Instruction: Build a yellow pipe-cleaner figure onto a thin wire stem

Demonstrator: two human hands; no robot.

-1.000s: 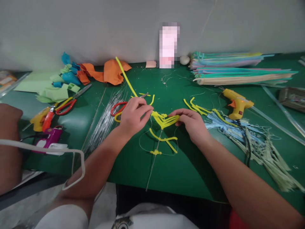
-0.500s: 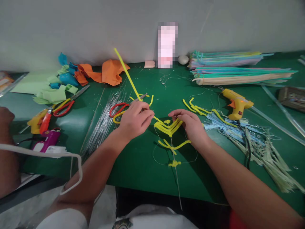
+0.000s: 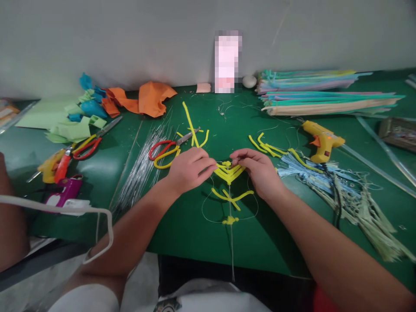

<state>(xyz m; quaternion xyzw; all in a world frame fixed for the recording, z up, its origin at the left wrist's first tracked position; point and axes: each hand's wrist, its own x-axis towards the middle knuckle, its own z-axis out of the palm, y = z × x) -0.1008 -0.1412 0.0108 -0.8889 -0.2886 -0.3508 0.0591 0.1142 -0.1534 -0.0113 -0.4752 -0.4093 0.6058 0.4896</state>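
Over the green table, my left hand (image 3: pixel 193 169) is closed in a pinch on a long yellow pipe cleaner (image 3: pixel 188 117), whose free end sticks up behind the fingers. Facing it, my right hand (image 3: pixel 258 171) pinches the right arm of a figure of stacked yellow pipe cleaner V shapes (image 3: pixel 229 175); its fingertips partly cover that arm. Below the V shapes a thin wire stem (image 3: pixel 232 247) runs toward me, carrying a curved yellow crosspiece (image 3: pixel 232 199) and a small yellow knot (image 3: pixel 230 220). Thin wire loops out on both sides. Red-and-yellow scissors (image 3: pixel 165 151) lie just beyond my left hand.
A yellow glue gun (image 3: pixel 323 138) and blue-green tassels (image 3: pixel 351 195) lie right. Pipe cleaner bundles (image 3: pixel 331 104) rest along the wall. Left are silver wires (image 3: pixel 139 169), orange paper (image 3: pixel 156 99) and a purple device (image 3: pixel 67 193). Another person's arm (image 3: pixel 11 216) shows at the left edge.
The long pipe cleaner's free end has dropped and shifted right, and less of it shows. My left hand has moved slightly right and nearer me. The wire stem has swung left.
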